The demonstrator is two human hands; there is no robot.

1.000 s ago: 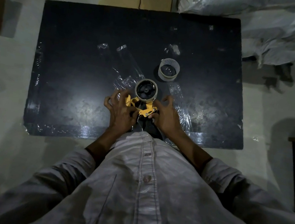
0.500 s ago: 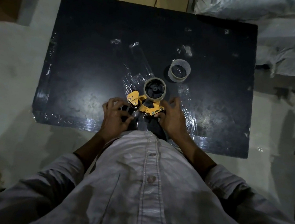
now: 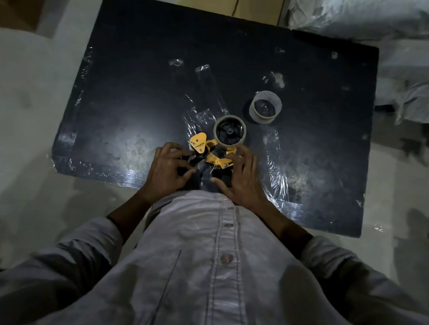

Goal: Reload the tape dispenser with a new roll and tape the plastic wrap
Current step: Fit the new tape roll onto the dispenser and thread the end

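Lower centre of frame: left hand (image 3: 169,168) and right hand (image 3: 242,178), fingers curled around the yellow-and-black handheld tape dispenser (image 3: 213,152) at the near edge of the black plastic-wrapped rectangular board (image 3: 140,91). Just above: tape roll (image 3: 230,131) seated on the dispenser hub; farther up right, bare translucent tape core (image 3: 265,107), upright, apart

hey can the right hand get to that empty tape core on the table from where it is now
Probably yes. The empty core stands alone on the black table, beyond the right hand, with only bare surface between. But that hand is busy on the tape dispenser and would have to let go.
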